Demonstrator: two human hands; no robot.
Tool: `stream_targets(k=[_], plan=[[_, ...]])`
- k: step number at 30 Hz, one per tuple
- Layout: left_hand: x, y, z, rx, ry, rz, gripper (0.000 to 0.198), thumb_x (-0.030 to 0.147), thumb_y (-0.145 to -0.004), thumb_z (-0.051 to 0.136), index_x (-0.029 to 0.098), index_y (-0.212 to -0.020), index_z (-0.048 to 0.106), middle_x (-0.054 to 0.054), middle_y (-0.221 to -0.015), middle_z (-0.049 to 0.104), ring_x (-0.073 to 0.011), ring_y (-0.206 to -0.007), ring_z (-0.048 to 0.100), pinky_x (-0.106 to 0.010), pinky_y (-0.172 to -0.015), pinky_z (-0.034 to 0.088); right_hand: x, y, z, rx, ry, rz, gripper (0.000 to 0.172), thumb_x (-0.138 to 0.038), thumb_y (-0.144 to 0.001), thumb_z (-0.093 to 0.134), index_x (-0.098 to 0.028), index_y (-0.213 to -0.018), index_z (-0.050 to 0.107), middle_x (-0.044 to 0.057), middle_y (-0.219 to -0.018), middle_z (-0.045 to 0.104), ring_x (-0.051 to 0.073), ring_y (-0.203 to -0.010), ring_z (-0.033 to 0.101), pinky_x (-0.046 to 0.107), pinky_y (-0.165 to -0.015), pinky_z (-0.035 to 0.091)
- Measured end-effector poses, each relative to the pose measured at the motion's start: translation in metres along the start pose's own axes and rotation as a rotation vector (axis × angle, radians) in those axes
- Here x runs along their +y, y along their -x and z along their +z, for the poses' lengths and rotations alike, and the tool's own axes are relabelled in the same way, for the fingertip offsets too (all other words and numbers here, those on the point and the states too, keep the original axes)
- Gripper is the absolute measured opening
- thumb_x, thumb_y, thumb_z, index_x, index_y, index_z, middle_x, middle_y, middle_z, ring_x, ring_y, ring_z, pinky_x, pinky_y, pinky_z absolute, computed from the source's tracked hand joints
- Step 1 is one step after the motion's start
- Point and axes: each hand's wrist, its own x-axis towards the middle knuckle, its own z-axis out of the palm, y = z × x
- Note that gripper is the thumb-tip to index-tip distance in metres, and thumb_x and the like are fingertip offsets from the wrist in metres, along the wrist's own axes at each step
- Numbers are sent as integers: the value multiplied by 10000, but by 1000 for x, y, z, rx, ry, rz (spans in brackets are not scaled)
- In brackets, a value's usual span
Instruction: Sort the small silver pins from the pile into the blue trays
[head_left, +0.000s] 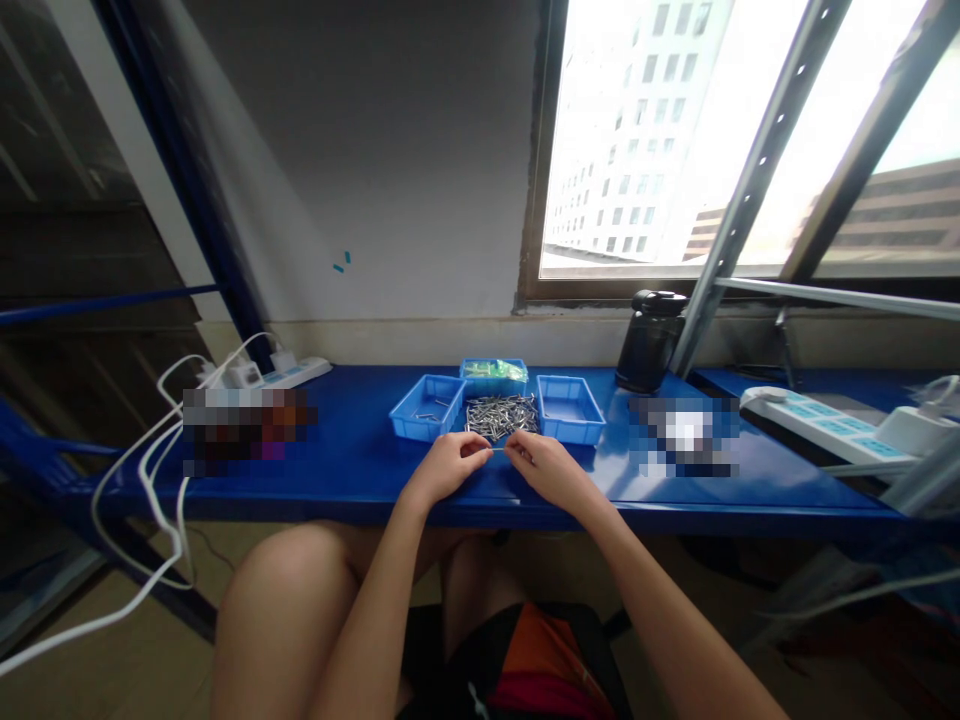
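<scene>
My left hand (452, 462) and my right hand (546, 467) are close together just above the front of the table, each with its fingers pinched. A thin, pale screw (498, 450) spans the small gap between the fingertips, one end at each hand. Its head and thread are too small to make out. Directly behind it lies a heap of silver screws (501, 414), whose near edge the hands partly hide. To the left stands a blue bin (412, 427) with a few screws inside; to the right is another blue bin (576, 430).
A third blue bin (474, 385) behind the heap holds green plastic packets (499, 370). A black flask (649, 340) stands back right. Power strips (825, 425) with white cables (154, 490) lie at both sides. Two blurred-out items rest on the blue table (352, 475).
</scene>
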Motion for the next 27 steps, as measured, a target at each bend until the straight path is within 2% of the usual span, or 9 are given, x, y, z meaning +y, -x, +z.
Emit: stream_targets(k=[9, 17, 22, 27], plan=[[2, 1, -2, 12, -19, 15, 271, 358, -791, 490, 146, -803, 658, -43, -797, 686, -183, -759, 610, -256, -702, 436, -3, 1, -2, 0, -15, 23, 143, -242, -869, 436, -199, -805, 556, 25, -769, 639, 155, -716, 590, 245, -648, 407], [3, 2, -3, 10, 34, 36, 244, 333, -789, 509, 141, -830, 654, -48, -814, 681, -180, -775, 610, -252, -712, 444, 0, 1, -1, -25, 12, 12, 139, -235, -861, 442, -198, -805, 564, 20, -757, 630, 144, -667, 561, 240, -620, 385], [-1, 2, -1, 16, 62, 21, 356, 362, -790, 516, 130, -1021, 657, -64, -824, 672, -173, -748, 594, -266, -707, 453, 1, 1, 0, -28, 21, 5, 122, -231, -854, 455, -193, -804, 560, 17, -750, 624, 134, -645, 548, 228, -599, 371], [-3, 3, 0, -45, 77, 58, 434, 338, -788, 523, 178, -1187, 582, -38, -807, 642, -132, -695, 544, -241, -668, 444, 2, 1, 2, -21, 28, 11, 95, -232, -843, 475, -192, -789, 541, 8, -714, 614, 129, -623, 536, 223, -586, 355]])
